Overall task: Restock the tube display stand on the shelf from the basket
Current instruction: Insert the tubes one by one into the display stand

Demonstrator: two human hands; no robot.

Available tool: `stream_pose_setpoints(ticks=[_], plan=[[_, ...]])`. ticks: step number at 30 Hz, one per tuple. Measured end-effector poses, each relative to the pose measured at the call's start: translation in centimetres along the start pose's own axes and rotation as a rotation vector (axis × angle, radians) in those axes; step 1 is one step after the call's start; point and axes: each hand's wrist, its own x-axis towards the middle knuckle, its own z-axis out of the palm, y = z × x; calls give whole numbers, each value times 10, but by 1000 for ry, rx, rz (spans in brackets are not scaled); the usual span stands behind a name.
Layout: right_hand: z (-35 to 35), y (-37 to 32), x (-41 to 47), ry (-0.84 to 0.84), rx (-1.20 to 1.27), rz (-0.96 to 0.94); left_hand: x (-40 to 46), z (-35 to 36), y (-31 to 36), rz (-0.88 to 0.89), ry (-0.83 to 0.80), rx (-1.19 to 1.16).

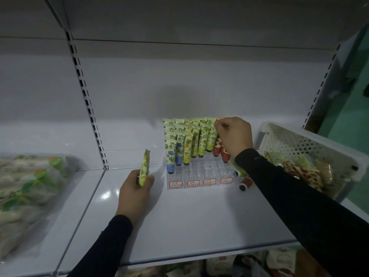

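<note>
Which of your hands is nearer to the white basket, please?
Right. The right hand is at the stand's right end, beside the white basket; the left hand is left of the stand.

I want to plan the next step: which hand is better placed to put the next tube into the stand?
Probably the left hand: it already holds a yellow tube upright beside the stand. The right hand is busy pinching a tube top in the back row.

Left hand (pixel 135 188), black-sleeved, fingers curled around an upright yellow-green plastic tube (pixel 144 167). Right hand (pixel 234 134), further forward, pinches the top edge of an orange-spotted tube (pixel 219 142).
</note>
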Motion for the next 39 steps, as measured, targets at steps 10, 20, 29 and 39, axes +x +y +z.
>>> stream_pose_setpoints(ticks=[10, 20, 29, 39], plan=[[10, 3, 5, -44, -56, 16, 0, -1, -1, -8, -6, -18], [11, 4, 12, -101, -71, 44, 0, 0, 0, 0, -3, -5], [19, -1, 11, -117, -142, -53, -1, 0, 1, -7, 1, 0], [21, 5, 14, -112, -164, -42, 0, 0, 0, -4, 8, -18]])
